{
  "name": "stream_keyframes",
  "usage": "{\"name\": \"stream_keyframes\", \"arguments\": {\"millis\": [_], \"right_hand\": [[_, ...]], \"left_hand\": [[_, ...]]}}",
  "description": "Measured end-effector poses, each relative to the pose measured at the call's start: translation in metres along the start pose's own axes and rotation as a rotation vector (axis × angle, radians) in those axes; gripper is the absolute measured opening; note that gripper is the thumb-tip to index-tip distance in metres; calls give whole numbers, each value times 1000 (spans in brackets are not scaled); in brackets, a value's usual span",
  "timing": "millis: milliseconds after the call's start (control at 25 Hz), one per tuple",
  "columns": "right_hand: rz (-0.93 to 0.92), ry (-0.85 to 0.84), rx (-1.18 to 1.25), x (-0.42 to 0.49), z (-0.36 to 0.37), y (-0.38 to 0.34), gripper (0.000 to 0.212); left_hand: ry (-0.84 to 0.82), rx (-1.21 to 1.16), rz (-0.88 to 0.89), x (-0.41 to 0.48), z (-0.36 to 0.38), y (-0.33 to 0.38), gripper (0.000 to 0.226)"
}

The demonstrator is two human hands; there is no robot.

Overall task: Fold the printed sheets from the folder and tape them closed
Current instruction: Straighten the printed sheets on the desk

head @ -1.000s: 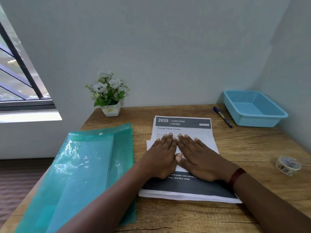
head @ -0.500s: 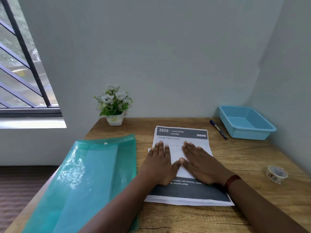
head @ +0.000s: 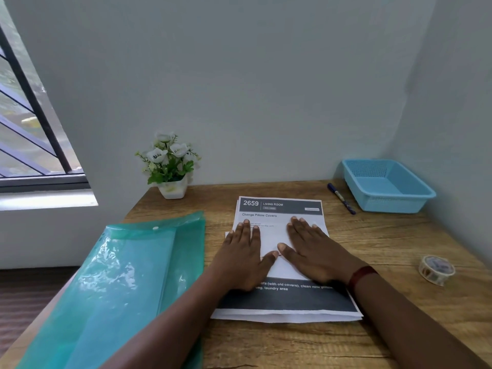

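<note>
The left hand (head: pixel 243 258) and right hand (head: pixel 312 251), flat and gripping nothing, are sliding apart and pressing down the fold in the printed sheets (head: pixel 282 209) lying mid-surface (head: pixel 386 249), so taping with the tape roll (head: pixel 436 270) near the right edge is probably coming soon.

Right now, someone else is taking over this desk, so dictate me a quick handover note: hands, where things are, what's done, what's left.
Left hand: open, flat on the printed sheets.
Right hand: open, flat beside it, thumbs nearly touching.
The sheets lie on the table, out of the green folder, which is on their left. The tape roll sits off to the right, untouched.
Done: sheets out; a white flap seems to be folded over the middle, under both palms.
Left: crease it, finish folding, tape closed.
</note>
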State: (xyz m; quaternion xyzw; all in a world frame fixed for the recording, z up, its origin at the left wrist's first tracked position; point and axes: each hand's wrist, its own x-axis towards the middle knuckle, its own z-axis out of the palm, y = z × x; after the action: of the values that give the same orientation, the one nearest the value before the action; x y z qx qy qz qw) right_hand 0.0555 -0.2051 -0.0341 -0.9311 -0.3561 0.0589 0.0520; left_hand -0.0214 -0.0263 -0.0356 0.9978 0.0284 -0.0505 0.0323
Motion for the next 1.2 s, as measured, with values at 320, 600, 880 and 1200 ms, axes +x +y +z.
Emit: {"name": "stream_keyframes", "arguments": {"millis": [320, 600, 880, 1200], "right_hand": [[23, -10, 13, 2, 1, -1, 91], [57, -4, 43, -5, -1, 1, 106], [46, 114, 20, -10, -8, 1, 113], [32, 199, 231, -7, -24, 0, 62]], "left_hand": [[13, -25, 16, 0, 2, -4, 82], [3, -21, 26, -1, 3, -6, 82], [-8, -5, 46, -2, -2, -9, 79], [-57, 26, 130, -4, -7, -11, 76]]}}
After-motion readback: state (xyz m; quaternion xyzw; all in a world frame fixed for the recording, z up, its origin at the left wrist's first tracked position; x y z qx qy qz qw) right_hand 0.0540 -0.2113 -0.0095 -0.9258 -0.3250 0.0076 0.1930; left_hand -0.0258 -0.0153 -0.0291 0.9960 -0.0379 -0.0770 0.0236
